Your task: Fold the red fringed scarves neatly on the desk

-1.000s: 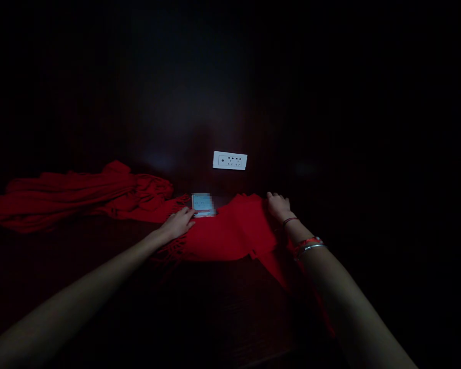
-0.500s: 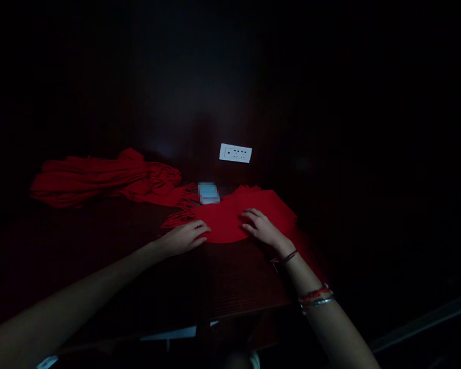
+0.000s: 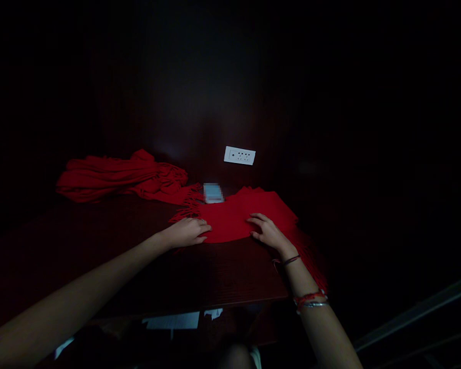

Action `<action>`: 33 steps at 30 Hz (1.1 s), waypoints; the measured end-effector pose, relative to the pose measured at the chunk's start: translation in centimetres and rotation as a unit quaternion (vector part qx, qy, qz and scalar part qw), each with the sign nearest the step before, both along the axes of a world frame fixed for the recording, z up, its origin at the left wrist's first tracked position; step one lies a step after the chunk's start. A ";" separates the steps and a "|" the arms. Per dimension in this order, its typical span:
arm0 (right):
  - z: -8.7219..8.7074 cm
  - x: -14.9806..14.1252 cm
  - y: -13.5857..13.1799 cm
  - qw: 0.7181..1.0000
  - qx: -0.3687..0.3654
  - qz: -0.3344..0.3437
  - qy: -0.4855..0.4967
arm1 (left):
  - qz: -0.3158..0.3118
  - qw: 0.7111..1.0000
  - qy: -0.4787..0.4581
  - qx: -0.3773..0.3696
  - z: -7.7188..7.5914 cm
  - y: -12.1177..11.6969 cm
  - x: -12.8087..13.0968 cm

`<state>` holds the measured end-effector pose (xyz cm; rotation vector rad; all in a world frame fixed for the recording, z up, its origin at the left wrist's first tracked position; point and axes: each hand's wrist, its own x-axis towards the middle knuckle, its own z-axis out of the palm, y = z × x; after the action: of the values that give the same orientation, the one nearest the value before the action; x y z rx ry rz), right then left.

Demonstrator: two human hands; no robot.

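Observation:
A red scarf (image 3: 230, 220) lies spread on a dark wooden table, its fringe at the left end and more fringe hanging past the right side. My left hand (image 3: 190, 232) rests on its left end near the fringe, fingers stretched out. On the scarf's front right part, my right hand (image 3: 268, 232) lies with fingers apart. A ring shows on the left hand, and bracelets circle the right wrist. Behind the scarf lies a small pale-blue rectangular item (image 3: 213, 193), blurred out. At the back left sits a second, bunched red scarf (image 3: 119, 177).
A white power socket (image 3: 239, 156) is on the dark wall behind. The table's front edge (image 3: 238, 301) runs below the hands. Pale papers (image 3: 172, 321) show lower down beneath it. A rail (image 3: 418, 310) slants at the lower right. Much of the surroundings is too dark to make out.
My right hand came in from the scarf's far right corner to its front, and my left hand moved to the front left edge. The view shifted, showing the table edge and papers.

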<state>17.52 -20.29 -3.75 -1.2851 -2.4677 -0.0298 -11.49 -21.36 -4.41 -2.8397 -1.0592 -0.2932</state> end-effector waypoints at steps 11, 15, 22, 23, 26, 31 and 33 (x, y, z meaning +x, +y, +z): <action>-0.1 -0.1 0.0 1.000 -0.006 -0.002 -0.009 | 0.028 0.999 -0.033 0.001 -0.2 0.3 -0.2; -0.1 0.1 0.0 1.000 -0.011 -0.006 -0.005 | 0.036 0.999 -0.015 0.018 0.0 0.3 -0.1; 0.5 0.0 -0.2 0.998 0.057 0.004 0.021 | 0.047 0.994 -0.056 0.087 0.3 0.7 -0.7; 0.7 0.1 -0.3 0.997 0.070 0.005 0.029 | 0.050 0.992 -0.059 0.097 0.5 0.7 -0.9; 1.1 0.5 -0.7 0.993 0.100 0.000 0.057 | 0.045 0.991 -0.055 0.117 1.3 0.2 -1.4; 0.8 1.3 -0.5 0.995 0.080 0.046 0.035 | -0.053 0.996 -0.006 0.071 1.6 -0.5 -1.5; 0.5 1.4 -0.3 0.996 0.071 0.057 0.019 | -0.082 0.995 0.023 0.051 1.2 -0.5 -1.3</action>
<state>18.91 -20.59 -3.23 -1.0755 -2.4544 -0.1484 -12.77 -21.83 -3.23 -2.8298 -0.7800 -0.2835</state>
